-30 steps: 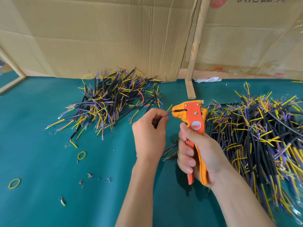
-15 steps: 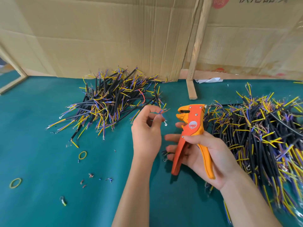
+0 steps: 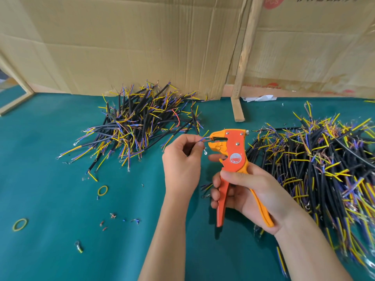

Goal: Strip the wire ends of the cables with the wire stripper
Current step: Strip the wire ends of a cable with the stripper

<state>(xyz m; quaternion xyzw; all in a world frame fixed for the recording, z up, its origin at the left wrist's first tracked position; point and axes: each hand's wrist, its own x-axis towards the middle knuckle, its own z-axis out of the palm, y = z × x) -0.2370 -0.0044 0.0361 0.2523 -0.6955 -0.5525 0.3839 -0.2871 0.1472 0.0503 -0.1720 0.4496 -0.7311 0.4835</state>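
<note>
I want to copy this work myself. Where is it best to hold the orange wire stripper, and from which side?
Grip the wire stripper by its two long handles, from the near side, as the right hand does. The handles spread toward the person, and the head at the far end stays free for the wire.

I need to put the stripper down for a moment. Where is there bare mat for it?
Bare green mat lies at the near left, below the left cable pile, bordered by the two rubber bands and insulation scraps. The right side is crowded: the large cable pile runs to the edge.
</note>
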